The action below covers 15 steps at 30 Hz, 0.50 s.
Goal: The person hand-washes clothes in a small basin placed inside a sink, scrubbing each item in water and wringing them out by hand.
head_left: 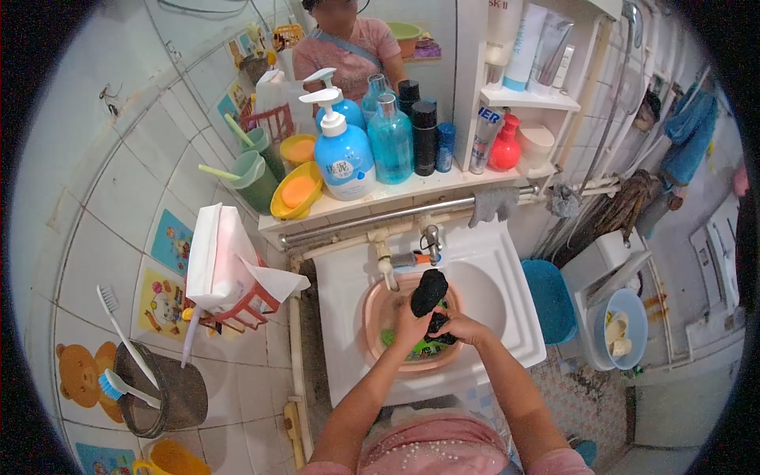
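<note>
My left hand [410, 326] is closed round a dark black cloth piece [429, 293], whose rounded end sticks up above the fingers. It looks like a sock, but I cannot be sure. My right hand [465, 327] is closed on a lower black part [440, 326] of the same bundle; whether it is one piece or two I cannot tell. Both hands are over a pink basin [369, 317], which stands in the white sink [340, 364]. Inside the basin, partly hidden by my hands, lies something bright green [424, 349].
A metal tap [431, 241] and a cream tap [385, 265] stand behind the basin. Above is a shelf [467, 184] with a blue pump bottle [345, 162] and other bottles. Tissues [218, 257] hang at left; a blue bucket [548, 301] is at right.
</note>
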Tool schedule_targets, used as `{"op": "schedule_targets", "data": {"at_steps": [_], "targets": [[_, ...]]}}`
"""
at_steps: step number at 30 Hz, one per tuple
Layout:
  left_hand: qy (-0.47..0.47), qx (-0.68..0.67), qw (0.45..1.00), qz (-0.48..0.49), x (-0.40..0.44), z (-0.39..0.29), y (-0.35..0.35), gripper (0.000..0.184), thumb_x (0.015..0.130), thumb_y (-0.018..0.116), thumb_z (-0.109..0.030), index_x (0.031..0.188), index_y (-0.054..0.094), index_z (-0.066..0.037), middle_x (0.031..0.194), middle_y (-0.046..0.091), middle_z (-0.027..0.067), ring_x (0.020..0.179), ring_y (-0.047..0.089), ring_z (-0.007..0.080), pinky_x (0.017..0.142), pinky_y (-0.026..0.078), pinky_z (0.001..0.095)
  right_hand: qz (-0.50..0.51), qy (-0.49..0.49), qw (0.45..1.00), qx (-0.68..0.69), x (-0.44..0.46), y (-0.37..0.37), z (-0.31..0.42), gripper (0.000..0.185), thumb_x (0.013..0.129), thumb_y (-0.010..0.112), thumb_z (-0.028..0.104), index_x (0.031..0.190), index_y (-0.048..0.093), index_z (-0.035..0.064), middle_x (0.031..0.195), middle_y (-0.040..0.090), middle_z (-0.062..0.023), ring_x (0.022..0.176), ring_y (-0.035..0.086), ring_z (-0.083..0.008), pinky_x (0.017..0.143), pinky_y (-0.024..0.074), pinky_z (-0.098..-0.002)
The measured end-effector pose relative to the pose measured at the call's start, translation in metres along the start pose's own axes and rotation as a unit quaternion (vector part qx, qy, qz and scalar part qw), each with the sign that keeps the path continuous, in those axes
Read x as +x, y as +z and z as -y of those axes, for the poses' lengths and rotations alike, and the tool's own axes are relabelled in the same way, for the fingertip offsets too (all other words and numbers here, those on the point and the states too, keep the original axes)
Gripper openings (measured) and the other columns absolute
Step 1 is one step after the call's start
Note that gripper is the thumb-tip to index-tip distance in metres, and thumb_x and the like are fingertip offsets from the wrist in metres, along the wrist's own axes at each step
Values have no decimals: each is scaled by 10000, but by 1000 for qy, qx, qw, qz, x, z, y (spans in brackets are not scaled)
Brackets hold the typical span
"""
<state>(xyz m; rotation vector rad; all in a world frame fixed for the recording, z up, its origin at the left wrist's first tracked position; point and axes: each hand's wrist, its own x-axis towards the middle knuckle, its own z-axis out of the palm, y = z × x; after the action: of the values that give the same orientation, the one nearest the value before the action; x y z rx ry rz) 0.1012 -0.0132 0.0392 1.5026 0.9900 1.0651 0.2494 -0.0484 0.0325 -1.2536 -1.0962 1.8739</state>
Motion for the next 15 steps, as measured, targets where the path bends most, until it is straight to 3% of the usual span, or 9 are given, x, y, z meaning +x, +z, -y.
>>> {"op": "schedule_targets", "data": {"at_steps": [4,6,7,9,10,12,15], "targets": [[-43,-22,998,-37,5,-19,2,352,712,623,-38,1045,523,17,925,595,166,866,589,267,766,456,345,-82,-45,987,-131,-8,23,13,737,646,720,66,1279,345,23,1115,519,-105,1054,474,-195,929,355,-287],[-9,78,976,-204,11,-4,5,350,706,616,-20,1039,515,20,906,593,159,825,592,254,740,461,336,-304,-271,875,-262,-12,38,7,855,608,736,78,1317,263,30,1205,432,-177,1152,400,-280,967,325,-353],[13,84,964,-253,13,-15,5,340,705,601,-2,1032,511,19,901,593,150,804,591,241,720,460,340,-303,-272,875,-263,-20,50,13,855,608,736,78,1317,263,30,1205,432,-177,1152,400,-280,967,325,-353],[4,-18,958,-287,18,-20,5,300,725,584,1,1015,511,20,878,596,131,795,589,222,703,456,325,-389,-315,778,-379,-38,70,19,866,593,751,114,1303,267,4,1321,267,-245,1215,296,-399,1000,269,-441],[4,-18,958,-287,17,-26,7,300,725,584,1,1015,511,20,878,596,131,795,589,222,703,456,325,-361,-356,767,-394,-32,70,7,854,593,739,78,1307,272,27,1347,209,-258,1218,273,-430,1005,249,-464],[-92,-139,954,-248,10,-38,13,219,750,566,3,966,530,13,819,601,105,774,588,199,690,454,305,-377,-332,758,-416,-22,73,6,842,587,732,56,1300,287,31,1346,210,-256,1220,269,-432,1001,259,-456],[-74,-85,961,-252,7,-24,19,153,766,561,-5,918,549,5,773,603,79,740,585,168,676,451,273,-413,-288,775,-381,-12,66,15,776,568,702,-11,1258,348,36,1311,291,-235,1194,316,-412,965,319,-415]]}}
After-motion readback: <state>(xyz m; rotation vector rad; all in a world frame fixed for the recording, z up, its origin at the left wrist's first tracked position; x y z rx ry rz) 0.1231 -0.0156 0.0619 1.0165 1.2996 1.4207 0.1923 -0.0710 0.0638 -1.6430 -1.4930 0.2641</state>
